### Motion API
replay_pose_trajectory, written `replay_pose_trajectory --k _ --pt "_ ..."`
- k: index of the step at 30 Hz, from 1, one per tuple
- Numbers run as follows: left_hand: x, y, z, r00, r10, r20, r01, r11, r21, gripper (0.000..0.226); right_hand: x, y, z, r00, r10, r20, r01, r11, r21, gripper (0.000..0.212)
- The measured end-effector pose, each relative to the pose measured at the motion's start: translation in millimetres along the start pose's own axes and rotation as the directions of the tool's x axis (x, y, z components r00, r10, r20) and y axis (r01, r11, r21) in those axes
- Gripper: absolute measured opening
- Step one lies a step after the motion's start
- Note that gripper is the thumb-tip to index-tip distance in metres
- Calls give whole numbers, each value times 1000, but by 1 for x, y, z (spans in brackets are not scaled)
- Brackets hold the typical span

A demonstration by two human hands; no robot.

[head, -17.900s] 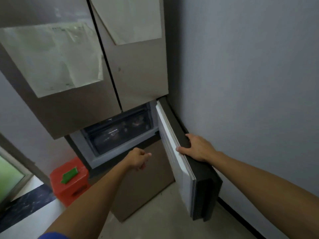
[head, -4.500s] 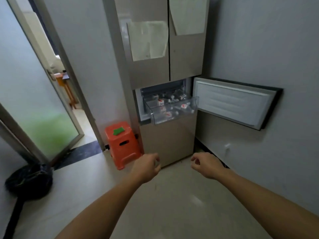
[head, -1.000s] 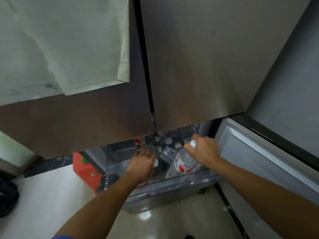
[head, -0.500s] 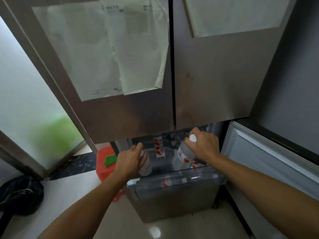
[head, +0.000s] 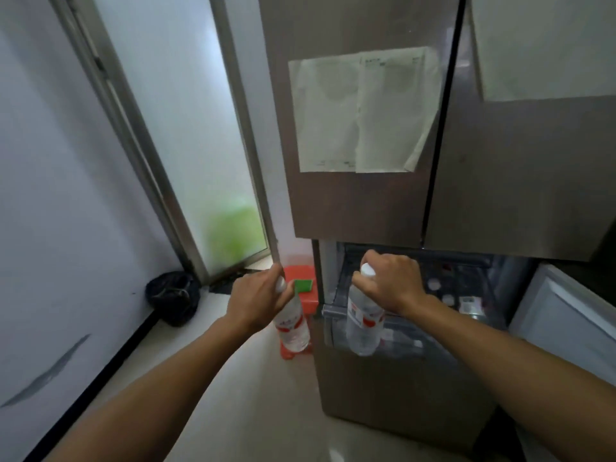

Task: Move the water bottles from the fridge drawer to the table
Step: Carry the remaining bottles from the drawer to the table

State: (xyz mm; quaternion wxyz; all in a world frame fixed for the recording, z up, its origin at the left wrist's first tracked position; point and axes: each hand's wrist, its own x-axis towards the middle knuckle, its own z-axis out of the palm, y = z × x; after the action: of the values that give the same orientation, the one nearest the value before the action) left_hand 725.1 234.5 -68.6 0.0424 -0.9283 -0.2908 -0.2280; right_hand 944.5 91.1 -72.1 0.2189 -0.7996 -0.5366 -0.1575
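Observation:
My left hand [head: 258, 300] grips the neck of a clear water bottle [head: 293, 326] with a red and white label and white cap; it hangs upright over the floor, left of the fridge. My right hand [head: 391, 283] grips a second water bottle [head: 363, 323] by its neck, held in front of the pulled-out clear fridge drawer [head: 433, 328]. Several more bottles [head: 446, 295] lie inside the drawer, their white caps showing. The table is not in view.
The brown fridge [head: 366, 208] carries taped paper sheets [head: 360, 111]. Its small door [head: 566, 321] stands open at the right. An orange stool [head: 301, 295] sits left of the fridge, a dark bag [head: 173, 296] by the frosted glass door [head: 186, 128].
Both hands have lifted their bottles out of the drawer and drawn them back and to the left. My view has swung left toward the glass door.

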Motion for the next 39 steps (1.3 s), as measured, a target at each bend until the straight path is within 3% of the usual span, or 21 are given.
replay_pose_trajectory --k 6,8,12,15,18,20,22,26,36,39 --pt "-148 -42 -31 939 -302 164 292 953 78 31 -56 -94 38 953 -274 129 251 953 168 31" --pt "-202 -54 -51 909 -382 165 368 923 110 33 -73 -133 49 919 -361 162 326 923 206 30" --pt "-307 -83 -100 839 -528 135 501 845 187 51 -101 -231 50 823 -548 150 499 823 272 55" --pt "-387 -106 -141 772 -625 111 594 773 222 50 -127 -319 45 747 -647 151 581 746 324 47" --pt "-476 -130 -190 701 -712 36 679 682 273 31 -167 -417 44 682 -716 147 635 680 367 62" --pt "-504 -135 -202 682 -731 17 699 659 278 28 -179 -444 44 692 -706 152 620 689 376 50" --pt "-562 -151 -235 618 -786 5 753 593 285 27 -210 -511 49 680 -716 156 617 675 406 37" --pt "-663 -180 -292 531 -847 -31 803 491 339 25 -275 -627 46 611 -767 193 619 616 488 32" --pt "-834 -252 -370 253 -960 -118 915 198 351 27 -345 -843 54 379 -922 80 735 353 580 32" --pt "-874 -287 -378 200 -971 -128 929 147 341 27 -357 -908 67 317 -946 63 761 294 578 32"
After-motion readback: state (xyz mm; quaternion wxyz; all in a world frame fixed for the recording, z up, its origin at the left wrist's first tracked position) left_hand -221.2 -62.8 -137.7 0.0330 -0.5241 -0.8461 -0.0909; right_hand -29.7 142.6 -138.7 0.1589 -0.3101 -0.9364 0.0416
